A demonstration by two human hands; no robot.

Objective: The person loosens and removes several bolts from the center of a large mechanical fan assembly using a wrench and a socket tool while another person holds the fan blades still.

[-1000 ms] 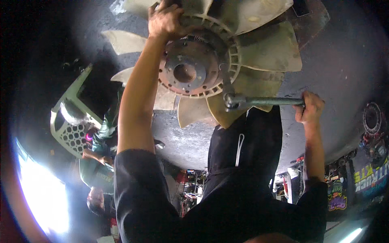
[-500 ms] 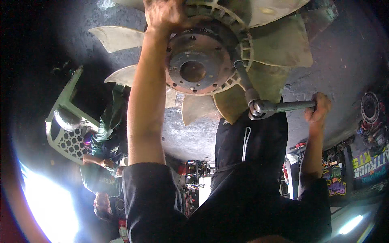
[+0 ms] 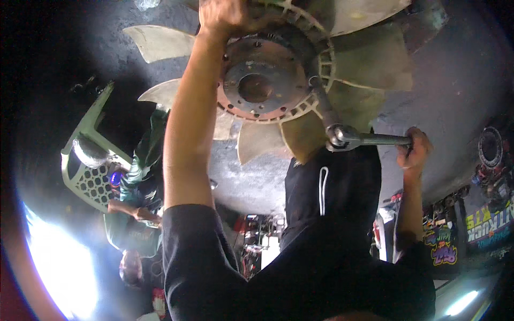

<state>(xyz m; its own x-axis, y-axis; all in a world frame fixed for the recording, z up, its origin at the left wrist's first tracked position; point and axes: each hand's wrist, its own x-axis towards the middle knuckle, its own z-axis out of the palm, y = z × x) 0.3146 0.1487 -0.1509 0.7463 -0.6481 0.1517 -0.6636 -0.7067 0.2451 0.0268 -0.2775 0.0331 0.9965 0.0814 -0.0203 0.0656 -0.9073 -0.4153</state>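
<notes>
A large pale fan (image 3: 257, 142) with broad curved blades lies in front of me, a rusty round hub (image 3: 241, 75) at its middle. At the top edge my left hand (image 3: 222, 16) is closed on the fan's inner part; some of its fingers are hidden. My right hand (image 3: 415, 150) is wrapped round the handle end of a ratchet wrench (image 3: 375, 139). From the ratchet's head a long socket extension (image 3: 325, 104) slants up to the hub's right rim, where its tip meets the ring. Whatever sits under that tip is hidden.
The fan is over a dark grey floor (image 3: 246, 187). On the left another person (image 3: 131, 230) sits by a pale plastic chair (image 3: 88, 187). At the right are a round metal ring part (image 3: 490, 147), assorted parts and a painted banner (image 3: 487, 224).
The ratchet handle has swung slightly toward me, with my right hand moving a little nearer and left. My left hand stays on the fan. The whole view has shifted a little.
</notes>
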